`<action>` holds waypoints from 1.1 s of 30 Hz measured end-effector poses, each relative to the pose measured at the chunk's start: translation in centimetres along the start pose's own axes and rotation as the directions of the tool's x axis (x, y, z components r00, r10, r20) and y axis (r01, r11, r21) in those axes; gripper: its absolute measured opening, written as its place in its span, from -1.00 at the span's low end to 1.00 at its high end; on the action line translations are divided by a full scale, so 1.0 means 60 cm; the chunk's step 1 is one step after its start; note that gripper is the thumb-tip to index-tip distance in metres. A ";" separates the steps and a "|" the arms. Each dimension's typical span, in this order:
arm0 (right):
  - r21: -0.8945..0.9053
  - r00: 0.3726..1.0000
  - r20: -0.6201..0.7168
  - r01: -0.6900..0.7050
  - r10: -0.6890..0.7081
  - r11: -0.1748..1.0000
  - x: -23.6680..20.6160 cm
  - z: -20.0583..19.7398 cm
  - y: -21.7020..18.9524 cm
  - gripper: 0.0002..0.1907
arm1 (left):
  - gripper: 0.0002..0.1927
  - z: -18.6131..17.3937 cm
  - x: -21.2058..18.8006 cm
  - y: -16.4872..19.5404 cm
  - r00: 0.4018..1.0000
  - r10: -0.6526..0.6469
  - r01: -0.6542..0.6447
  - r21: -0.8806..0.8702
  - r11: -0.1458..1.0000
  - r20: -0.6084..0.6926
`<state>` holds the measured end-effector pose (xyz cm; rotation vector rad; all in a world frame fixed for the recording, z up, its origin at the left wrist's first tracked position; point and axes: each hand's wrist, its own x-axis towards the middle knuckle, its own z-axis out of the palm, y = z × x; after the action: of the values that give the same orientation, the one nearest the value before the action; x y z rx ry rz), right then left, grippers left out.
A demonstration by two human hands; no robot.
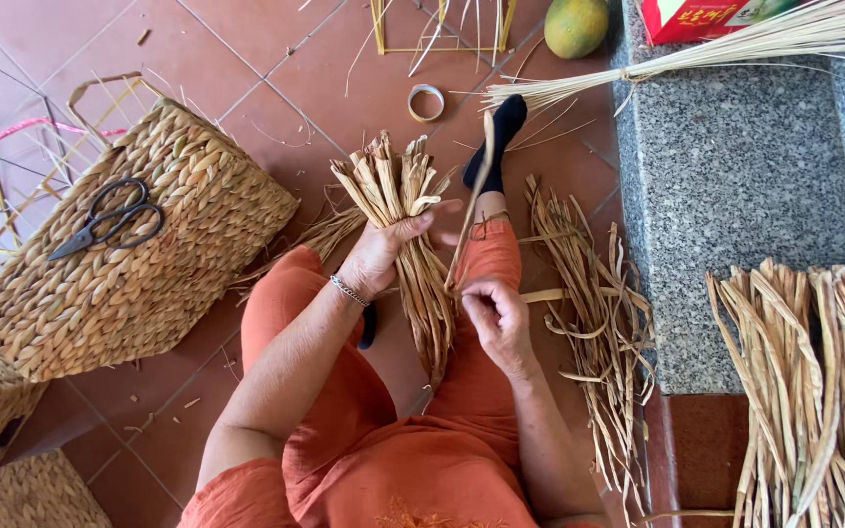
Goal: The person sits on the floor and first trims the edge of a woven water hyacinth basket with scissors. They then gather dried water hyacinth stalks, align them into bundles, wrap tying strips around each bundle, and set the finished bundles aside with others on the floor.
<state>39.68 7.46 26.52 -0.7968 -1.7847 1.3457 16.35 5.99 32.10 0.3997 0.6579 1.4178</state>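
The person is sitting on the tiled floor [276, 59], and the left hand [383, 249] is closing around a bundle of dried straw strips [413, 244], holding it upright over the lap. The right hand [496, 313] is pinching a single strip [471, 205] between thumb and fingers, and this strip is rising toward the socked foot [501, 137].

I think the thin strip could be tearing or slipping out if the pinch is pulling too hard, and the bundle could be spreading apart if the left grip is loosening. The scissors [110, 220] are lying on the slanted woven basket [149, 293] and may be sliding off it.

A red rectangular box [696, 18] is standing at the top edge on the grey stone step [735, 166], near a green round fruit [576, 24]. A tape roll [426, 102] is lying on the floor.
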 end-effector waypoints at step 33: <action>0.291 0.969 -0.210 -0.068 0.133 0.954 0.066 0.077 0.007 -0.90 | -0.77 -0.028 0.016 -0.039 0.985 0.025 -0.013 0.070 0.997 -0.172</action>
<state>33.68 8.53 26.13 -0.8544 -1.3532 1.4711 17.12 6.43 29.15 0.3399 0.8476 1.4619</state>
